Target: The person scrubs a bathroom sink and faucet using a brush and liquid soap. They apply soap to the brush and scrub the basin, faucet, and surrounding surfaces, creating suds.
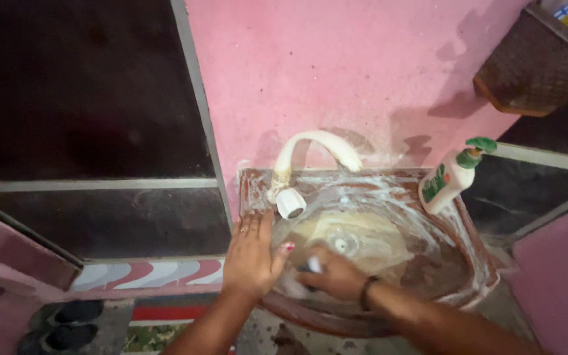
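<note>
While my left hand (252, 253) rests flat and open on the soapy sink (474, 263) rim, my right hand (332, 275) grips a scrubber (312, 265) inside.

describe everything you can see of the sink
The sink is a small reddish-brown basin fixed to a pink wall, rounded at the front. Its inside is streaked with white soapy foam, with a round drain in the middle. A curved cream tap rises at its back left corner. A white pump bottle with a green top stands on its right rim. The left hand rests on its left rim; the right hand presses a small scrubber inside it.
</note>
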